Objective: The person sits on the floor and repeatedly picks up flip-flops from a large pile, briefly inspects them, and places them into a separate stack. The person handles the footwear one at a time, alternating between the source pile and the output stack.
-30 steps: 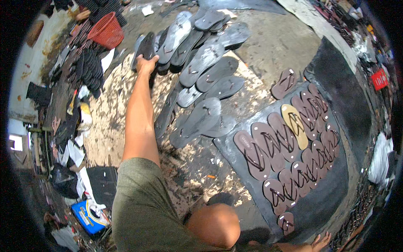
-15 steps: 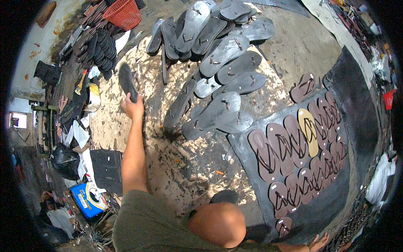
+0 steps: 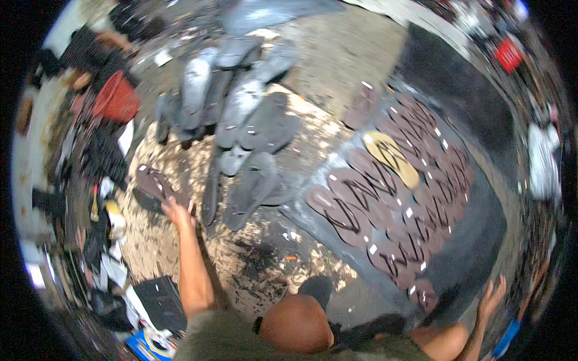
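Note:
In my left hand [image 3: 178,212] is a brown flip-flop [image 3: 155,182], gripped at its near end with the straps facing up. A dark shape lies just under it; I cannot tell whether it is another sole or shadow. My right hand [image 3: 492,296] is out at the lower right, holding nothing, its fingers apart, beyond the rows of brown flip-flops [image 3: 337,213]. These lie on a dark sheet [image 3: 481,222] with one yellow flip-flop [image 3: 391,157] among them. A heap of grey-black flip-flops [image 3: 195,84] is ahead of my left hand.
At the far left stands a red basket [image 3: 117,99] near piled dark scraps. A blue-and-white box [image 3: 147,346] and a flat black piece [image 3: 159,304] are at the lower left. A lone brown flip-flop [image 3: 361,106] lies beyond the sheet. My bent knee [image 3: 295,325] is in front.
The view has swung to the right. The piece in my left hand showed its dark underside and now shows its brown strapped face. My right hand has come further into view.

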Demonstrator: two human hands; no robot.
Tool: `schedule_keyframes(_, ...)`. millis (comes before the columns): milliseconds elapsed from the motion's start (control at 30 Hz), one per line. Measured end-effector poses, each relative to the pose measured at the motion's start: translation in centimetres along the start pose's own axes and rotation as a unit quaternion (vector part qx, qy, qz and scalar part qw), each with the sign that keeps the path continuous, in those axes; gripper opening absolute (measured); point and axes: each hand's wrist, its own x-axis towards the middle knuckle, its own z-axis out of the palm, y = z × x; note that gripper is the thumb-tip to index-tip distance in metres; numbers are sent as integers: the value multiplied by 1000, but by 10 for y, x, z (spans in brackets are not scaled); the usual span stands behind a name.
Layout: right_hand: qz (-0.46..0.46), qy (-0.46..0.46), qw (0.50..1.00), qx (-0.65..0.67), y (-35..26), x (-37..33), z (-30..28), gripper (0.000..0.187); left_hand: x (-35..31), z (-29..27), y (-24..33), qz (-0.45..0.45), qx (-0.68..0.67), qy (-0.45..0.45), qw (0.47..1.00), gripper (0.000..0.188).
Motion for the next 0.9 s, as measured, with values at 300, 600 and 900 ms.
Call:
schedule_keyframes(300, 10, -107, 752, 651, -128, 27, -22, 76, -475, 182, 71, 226, 202, -846, 438, 43)
schedule_keyframes(600, 355, -70, 587, 724, -16, -104, 84, 43, -711, 128, -125, -109, 382, -774, 493, 40)
schedule_keyframes(900, 295, -74, 663, 684, -12, -120, 190, 37, -687, 116, -196, 171, 425, -746, 484, 27)
